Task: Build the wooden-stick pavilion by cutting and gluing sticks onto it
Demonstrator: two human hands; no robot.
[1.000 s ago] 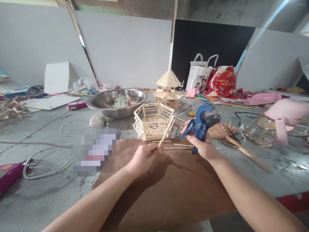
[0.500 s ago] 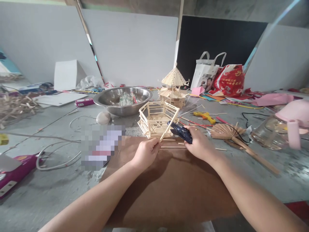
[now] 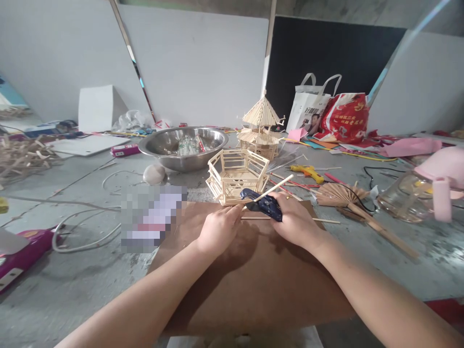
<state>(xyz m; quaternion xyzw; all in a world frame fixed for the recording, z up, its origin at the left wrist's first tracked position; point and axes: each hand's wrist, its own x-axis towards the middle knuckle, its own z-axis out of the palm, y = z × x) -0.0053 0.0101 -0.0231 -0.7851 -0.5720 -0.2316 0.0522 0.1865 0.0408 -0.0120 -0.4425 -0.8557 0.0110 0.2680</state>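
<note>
Landmark = brown board [image 3: 253, 280], flat on the grey surface, bottom centre.

Far L of board: purple tool [image 3: 20, 256] lying down, white cable [image 3: 83, 227] looping btw it and board's L edge. Further back on that side: pile of loose sticks [image 3: 21, 157].

Behind board's far L corner: metal bowl [image 3: 183, 147] w/ stuff inside, can't tell what. Pale round lump [image 3: 154, 174] sits just in front of the bowl.

L hand [image 3: 217, 229] is over board's far edge. Fingers curled in, tips pressed together, pinching near end of stick [image 3: 279, 185].

Six-sided stick frame [image 3: 235, 176] stands at board's far edge, just behind L hand.

Stick slants up to the R above board's far edge and passes thru cutter [image 3: 263, 205]. How far the cutter's jaws have closed on it, can't tell.

R hand [image 3: 295, 220] is over board's far R part. Fingers wrapped tight round the cutter, blue body half hidden in the fist.

Well behind board, past the frame: stick pagoda [image 3: 261, 128], upright.

Off board's far R corner: yellow glue gun [image 3: 308, 172], then folded fan [image 3: 335, 195], near each other.

Far back R of board: white bag [image 3: 313, 108] and red bag [image 3: 344, 118], touching.

Well R of board: glass jar [image 3: 409, 195], on its side.
</note>
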